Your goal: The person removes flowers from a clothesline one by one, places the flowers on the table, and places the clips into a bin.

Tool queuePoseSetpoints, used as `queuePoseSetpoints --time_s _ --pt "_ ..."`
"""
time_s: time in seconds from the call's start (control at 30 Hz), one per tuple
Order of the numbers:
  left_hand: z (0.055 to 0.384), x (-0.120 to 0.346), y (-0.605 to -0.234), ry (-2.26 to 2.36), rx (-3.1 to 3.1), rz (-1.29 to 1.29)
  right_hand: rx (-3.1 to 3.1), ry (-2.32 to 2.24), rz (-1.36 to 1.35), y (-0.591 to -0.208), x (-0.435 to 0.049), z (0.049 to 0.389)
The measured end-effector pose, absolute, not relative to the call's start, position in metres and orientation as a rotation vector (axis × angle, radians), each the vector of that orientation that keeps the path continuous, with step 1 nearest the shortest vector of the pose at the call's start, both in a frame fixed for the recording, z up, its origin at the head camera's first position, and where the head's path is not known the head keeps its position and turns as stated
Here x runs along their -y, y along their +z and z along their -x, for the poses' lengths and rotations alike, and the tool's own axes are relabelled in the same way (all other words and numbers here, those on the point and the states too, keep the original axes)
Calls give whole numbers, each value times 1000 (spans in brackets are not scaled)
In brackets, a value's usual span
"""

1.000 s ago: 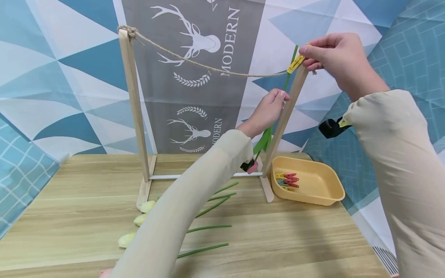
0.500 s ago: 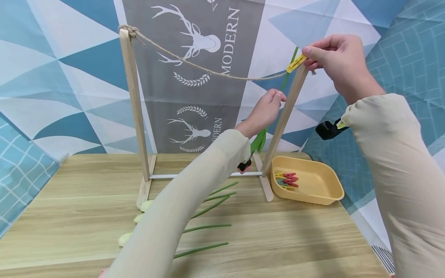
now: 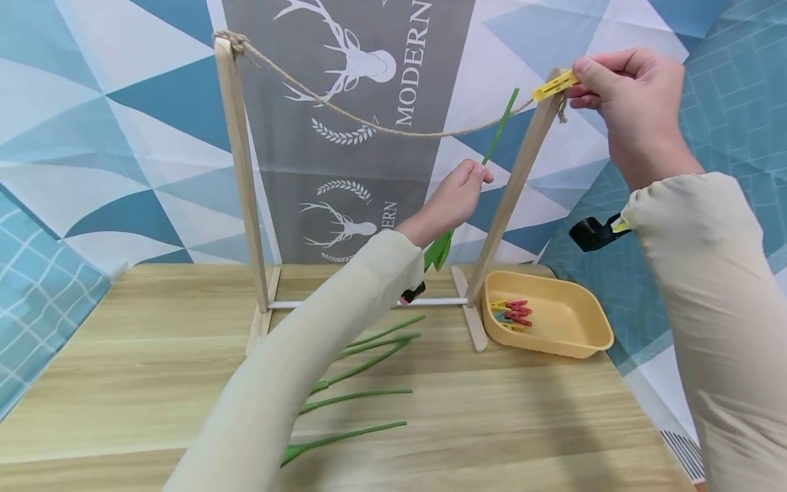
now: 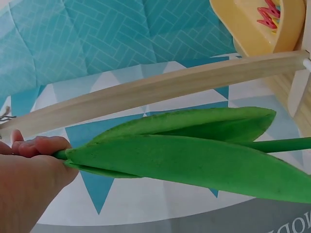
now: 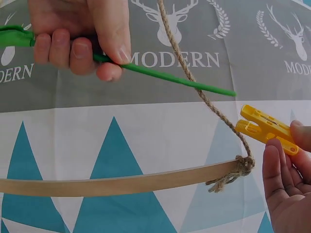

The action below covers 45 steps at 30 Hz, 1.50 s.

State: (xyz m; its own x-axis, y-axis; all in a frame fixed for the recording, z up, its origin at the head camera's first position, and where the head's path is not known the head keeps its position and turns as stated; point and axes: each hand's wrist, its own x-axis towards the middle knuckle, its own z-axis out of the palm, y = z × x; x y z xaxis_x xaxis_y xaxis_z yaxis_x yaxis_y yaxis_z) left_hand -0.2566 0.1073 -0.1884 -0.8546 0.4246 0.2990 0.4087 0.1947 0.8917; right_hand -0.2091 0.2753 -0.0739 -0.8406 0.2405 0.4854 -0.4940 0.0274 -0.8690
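Observation:
My left hand [image 3: 451, 195] grips the green stem [image 3: 501, 126] of an artificial tulip held upside down. Its bare stem end points up beside the twine [image 3: 393, 130], and in the right wrist view it crosses in front of the twine. Long green leaves [image 4: 184, 160] spread below this hand; the bloom is mostly hidden behind the left sleeve, with a trace of pink showing. Between thumb and fingers my right hand [image 3: 639, 102] pinches a yellow clothespin [image 5: 267, 128] close to the twine's knotted right end. The clothespin's tips are spread, apart from the stem.
A wooden frame has a left post [image 3: 242, 171] and a right post [image 3: 513, 184], with the twine sagging between them. On the table, several green flower stems [image 3: 356, 395] lie under my left forearm. A yellow basin [image 3: 578, 350] at right holds several coloured clothespins [image 3: 513, 314].
The clothespin overlapped the stem on the twine earlier; now they are apart. My right hand has moved right with the clothespin, my left hand left with the tulip. The view has shifted slightly.

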Motion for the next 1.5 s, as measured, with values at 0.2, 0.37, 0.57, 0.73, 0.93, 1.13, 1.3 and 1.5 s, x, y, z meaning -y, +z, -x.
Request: queuePoseSetpoints --time_s 0.2,0.37,0.57,0.73,0.93,1.13,1.3,1.5 --pt "250 -97 -191 1675 -2465 -840 1759 1932 -221 -79 -280 204" --pt "239 -90 -195 1519 -2492 -870 1741 2022 -163 -87 -284 200" --pt "227 -84 -198 1354 -2504 -947 1669 2122 -114 -99 -293 199" --pt "220 -79 -203 1209 -2533 -967 1591 2229 -46 -114 -303 198" --pt "212 -76 -215 1113 -2554 -947 1503 2343 61 -142 -309 198" --pt "207 -73 -227 981 -2580 -948 1435 2401 118 -170 -315 199" --pt "206 -71 -236 893 -2599 -974 1384 2437 168 -191 -323 200" --pt "203 -65 -248 840 -2606 -993 1356 2469 220 -216 -333 199"
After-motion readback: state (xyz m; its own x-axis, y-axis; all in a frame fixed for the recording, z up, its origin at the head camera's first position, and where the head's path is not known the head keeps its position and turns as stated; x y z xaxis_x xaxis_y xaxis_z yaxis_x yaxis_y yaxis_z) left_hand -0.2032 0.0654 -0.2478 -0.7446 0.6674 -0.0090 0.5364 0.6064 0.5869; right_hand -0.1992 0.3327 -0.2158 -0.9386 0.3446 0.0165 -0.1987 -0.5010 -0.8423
